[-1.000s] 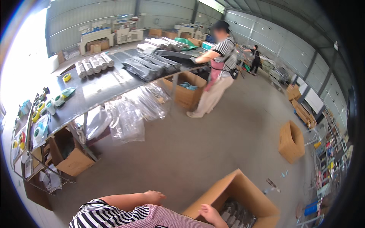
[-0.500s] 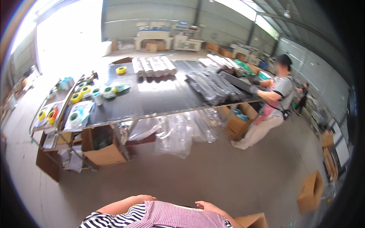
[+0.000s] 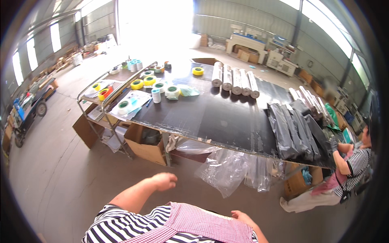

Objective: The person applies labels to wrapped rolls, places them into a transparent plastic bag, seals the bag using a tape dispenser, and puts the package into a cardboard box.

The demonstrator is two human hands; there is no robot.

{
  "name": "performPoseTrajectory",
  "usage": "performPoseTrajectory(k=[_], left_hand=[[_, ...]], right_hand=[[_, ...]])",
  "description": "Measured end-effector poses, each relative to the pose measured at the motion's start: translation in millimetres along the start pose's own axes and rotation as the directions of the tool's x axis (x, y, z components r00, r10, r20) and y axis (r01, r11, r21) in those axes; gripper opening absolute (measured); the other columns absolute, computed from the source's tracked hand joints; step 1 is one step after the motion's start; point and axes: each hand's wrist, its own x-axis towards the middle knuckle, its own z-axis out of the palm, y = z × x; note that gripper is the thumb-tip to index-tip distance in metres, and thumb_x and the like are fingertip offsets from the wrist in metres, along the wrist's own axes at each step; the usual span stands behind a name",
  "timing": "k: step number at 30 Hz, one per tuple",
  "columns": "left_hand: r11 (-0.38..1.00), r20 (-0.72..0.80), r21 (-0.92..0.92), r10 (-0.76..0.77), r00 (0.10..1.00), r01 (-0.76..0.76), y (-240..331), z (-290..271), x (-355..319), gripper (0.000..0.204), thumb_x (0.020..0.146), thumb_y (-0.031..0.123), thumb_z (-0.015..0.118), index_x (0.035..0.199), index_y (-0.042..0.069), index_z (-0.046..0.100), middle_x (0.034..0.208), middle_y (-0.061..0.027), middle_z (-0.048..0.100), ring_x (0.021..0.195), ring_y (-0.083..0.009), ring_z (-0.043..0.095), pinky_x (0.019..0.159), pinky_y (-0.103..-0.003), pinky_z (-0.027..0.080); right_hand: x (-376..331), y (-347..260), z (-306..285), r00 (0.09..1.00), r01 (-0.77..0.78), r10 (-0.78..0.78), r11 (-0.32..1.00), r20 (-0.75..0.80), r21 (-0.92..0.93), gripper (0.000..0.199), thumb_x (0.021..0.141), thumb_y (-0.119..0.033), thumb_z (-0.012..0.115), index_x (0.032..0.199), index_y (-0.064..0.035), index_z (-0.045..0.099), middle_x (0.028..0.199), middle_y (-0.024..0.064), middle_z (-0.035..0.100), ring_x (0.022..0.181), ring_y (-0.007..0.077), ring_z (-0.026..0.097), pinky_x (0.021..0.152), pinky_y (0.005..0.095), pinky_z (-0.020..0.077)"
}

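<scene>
My left hand (image 3: pixel 164 181) is held out over the floor in front of my body, short of the table's near side. Its fingers are loosely curled together, and nothing shows in them. By the right edge of my checked apron (image 3: pixel 202 222) is my right hand (image 3: pixel 242 216), partly hidden by the cloth. One fingertip pokes out there; how the other fingers lie is not visible. Neither hand touches the long dark-topped table (image 3: pixel 182 117). Nearest beyond my left hand are an open cardboard box (image 3: pixel 139 152) and clear plastic sheeting (image 3: pixel 221 172) under the table.
On the table are tape rolls (image 3: pixel 172 91), silvery wrapped rolls (image 3: pixel 237 81) and black plastic-wrapped packs (image 3: pixel 289 129). A metal rack (image 3: pixel 105 109) adjoins its left end. A gloved co-worker (image 3: pixel 344 170) stands at the right end. A wheeled cart (image 3: pixel 30 111) is far left.
My view has turned left, so the table and co-worker sit farther right and the wheeled cart shows. My left hand has swung forward, away from my body. My right hand stays by the apron.
</scene>
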Motion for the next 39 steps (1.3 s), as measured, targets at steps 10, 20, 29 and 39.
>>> performPoseTrajectory(k=[10,20,29,39], left_hand=[[0.958,-0.722,-0.222,-0.287,0.629,0.182,-138.6,-215.4,147.8,0.031,0.088,0.013,0.066,0.119,0.013,0.065,0.115,-0.0121,0.068,0.108,-0.0306,0.064,0.093,-0.039,0.051],[0.849,-0.751,-0.06,-0.384,0.536,0.525,-254.0,-352.1,280.9,0.043,0.095,0.005,0.041,0.133,0.021,0.056,0.148,-0.0136,0.045,0.133,-0.0325,0.048,0.11,-0.041,0.041],[0.8,-0.601,0.039,-0.46,0.653,0.599,-290.4,-364.9,321.4,0.026,0.091,0.012,0.057,0.115,0.012,0.067,0.136,-0.0168,0.054,0.124,-0.0353,0.055,0.104,-0.044,0.045],[0.045,-0.2,-0.979,0.02,0.979,-0.201,57.3,-230.7,356.0,0.03,0.094,0.02,0.068,0.117,0.001,0.065,0.105,-0.0056,0.07,0.095,-0.0179,0.067,0.088,-0.037,0.054]], right_hand=[[99.0,-77.7,-92.9,0.991,0.125,-0.118,0.986,0.066,-0.106,0.062,0.088,-0.031,0.073,0.14,-0.0054,0.051,0.131,0.0185,0.062,0.123,0.0278,0.059,0.103,0.0355,0.0472],[153.3,-116.3,-146.1,0.997,0.015,-0.008,0.995,-0.076,0.095,0.058,0.086,-0.028,0.077,0.135,-0.0055,0.055,0.123,0.0155,0.066,0.115,0.0258,0.064,0.099,0.036,0.0502],[199.5,-182.5,-170.0,0.977,0.176,-0.173,0.984,-0.122,0.018,0.056,0.085,-0.023,0.076,0.133,-0.0039,0.056,0.122,0.0168,0.067,0.114,0.0272,0.065,0.099,0.0358,0.0501],[192.4,-373.6,-249.4,0.08,0.616,-0.984,0.176,-0.161,-0.768,0.037,0.075,-0.011,0.079,0.11,-0.0085,0.069,0.119,0.0105,0.065,0.109,0.0277,0.063,0.094,0.04,0.0501]])
